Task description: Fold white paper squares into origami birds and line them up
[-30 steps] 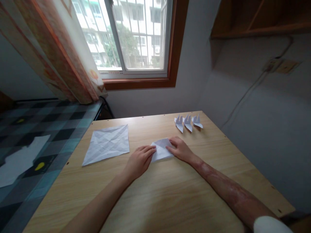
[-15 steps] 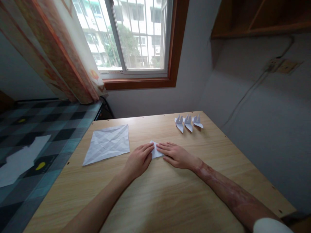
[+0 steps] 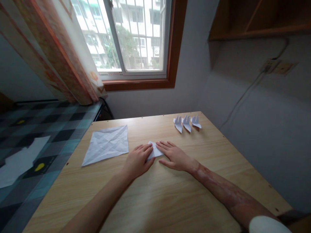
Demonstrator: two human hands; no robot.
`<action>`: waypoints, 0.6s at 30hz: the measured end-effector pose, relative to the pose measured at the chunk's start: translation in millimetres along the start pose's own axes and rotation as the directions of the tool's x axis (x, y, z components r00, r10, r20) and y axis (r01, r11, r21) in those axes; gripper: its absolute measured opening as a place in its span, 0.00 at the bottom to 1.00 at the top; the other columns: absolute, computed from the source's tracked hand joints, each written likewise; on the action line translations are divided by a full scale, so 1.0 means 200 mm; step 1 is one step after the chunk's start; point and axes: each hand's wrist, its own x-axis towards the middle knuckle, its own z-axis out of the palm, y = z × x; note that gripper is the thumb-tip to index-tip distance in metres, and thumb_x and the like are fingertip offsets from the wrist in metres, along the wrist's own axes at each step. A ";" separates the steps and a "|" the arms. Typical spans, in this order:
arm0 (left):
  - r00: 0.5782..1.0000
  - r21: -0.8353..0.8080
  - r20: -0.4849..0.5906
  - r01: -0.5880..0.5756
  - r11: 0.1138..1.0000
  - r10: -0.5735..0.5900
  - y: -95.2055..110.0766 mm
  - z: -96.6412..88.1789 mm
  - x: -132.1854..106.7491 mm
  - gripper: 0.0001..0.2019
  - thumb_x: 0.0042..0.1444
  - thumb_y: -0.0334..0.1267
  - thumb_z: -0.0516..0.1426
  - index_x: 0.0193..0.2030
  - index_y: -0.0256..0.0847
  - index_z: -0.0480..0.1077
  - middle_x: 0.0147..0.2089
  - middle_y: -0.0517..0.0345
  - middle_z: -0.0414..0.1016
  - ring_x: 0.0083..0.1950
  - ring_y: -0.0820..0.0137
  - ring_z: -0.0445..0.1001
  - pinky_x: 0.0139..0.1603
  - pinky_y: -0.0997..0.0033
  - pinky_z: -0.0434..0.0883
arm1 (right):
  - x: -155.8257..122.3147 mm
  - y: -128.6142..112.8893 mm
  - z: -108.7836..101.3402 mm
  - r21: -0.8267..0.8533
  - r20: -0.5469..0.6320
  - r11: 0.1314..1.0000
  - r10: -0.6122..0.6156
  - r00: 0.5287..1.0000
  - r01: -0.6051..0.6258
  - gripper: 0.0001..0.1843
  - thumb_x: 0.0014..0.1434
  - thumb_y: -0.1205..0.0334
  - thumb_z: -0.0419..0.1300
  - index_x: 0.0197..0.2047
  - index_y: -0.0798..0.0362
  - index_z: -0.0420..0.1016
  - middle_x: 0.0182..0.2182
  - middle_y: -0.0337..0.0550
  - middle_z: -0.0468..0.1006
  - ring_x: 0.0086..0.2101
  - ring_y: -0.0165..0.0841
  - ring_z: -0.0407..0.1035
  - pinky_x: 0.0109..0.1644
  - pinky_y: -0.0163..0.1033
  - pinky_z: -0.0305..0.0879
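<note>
A small folded piece of white paper [image 3: 155,151] lies flat on the table, between and partly beneath my two hands. My left hand [image 3: 139,159] rests on its left side with the fingers stretched out over it and the thumb along its near edge. From the right, my right hand [image 3: 173,156] lies flat, its fingertips on the paper's upper right side and its thumb apart from the fingers. Parts of the paper are hidden under the fingers. Neither hand grips it; both are open.
A creased white square sheet [image 3: 107,144] lies left on the wooden table [image 3: 155,197]. Three folded paper birds [image 3: 186,123] stand in a row at the back right. Loose white papers [image 3: 23,160] lie on the checked cloth [image 3: 60,129] beside the table.
My left thumb has moved out to the paper's near edge, and my right thumb has spread away from the fingers. More of the folded paper shows now. The view has shifted slightly.
</note>
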 end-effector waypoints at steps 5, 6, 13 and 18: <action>0.999 0.015 0.041 -0.004 1.000 0.003 0.02 -0.05 0.05 0.11 0.68 0.39 0.60 0.54 0.45 0.79 0.61 0.45 0.84 0.58 0.51 0.85 0.65 0.47 0.79 | 0.01 0.02 0.01 -0.005 -0.050 1.000 0.003 0.999 -0.003 0.33 0.76 0.57 0.63 0.80 0.47 0.64 0.75 0.53 0.70 0.74 0.48 0.65 0.79 0.61 0.61; 0.999 0.016 0.047 -0.006 1.000 0.005 0.01 -0.06 0.07 0.10 0.67 0.38 0.60 0.52 0.45 0.80 0.60 0.45 0.85 0.56 0.52 0.85 0.64 0.49 0.79 | 0.01 0.03 0.02 -0.008 -0.067 1.000 0.005 0.998 -0.005 0.30 0.77 0.58 0.61 0.79 0.46 0.66 0.74 0.52 0.72 0.73 0.47 0.67 0.78 0.60 0.62; 0.972 0.105 0.230 -0.061 0.993 0.035 -0.01 -0.09 0.14 0.06 0.62 0.36 0.59 0.43 0.44 0.78 0.47 0.47 0.85 0.42 0.55 0.86 0.44 0.59 0.81 | 0.03 0.05 0.03 -0.053 -0.130 0.999 -0.017 0.991 0.011 0.18 0.80 0.61 0.57 0.69 0.44 0.77 0.67 0.47 0.81 0.66 0.43 0.74 0.74 0.58 0.64; 0.962 0.171 0.273 -0.070 0.983 0.020 0.02 -0.07 0.18 0.05 0.57 0.35 0.63 0.41 0.43 0.77 0.42 0.47 0.83 0.37 0.54 0.84 0.40 0.59 0.78 | 0.03 0.05 0.03 -0.076 -0.135 0.997 -0.026 0.990 0.016 0.17 0.81 0.60 0.57 0.67 0.44 0.79 0.65 0.47 0.83 0.64 0.43 0.75 0.74 0.59 0.63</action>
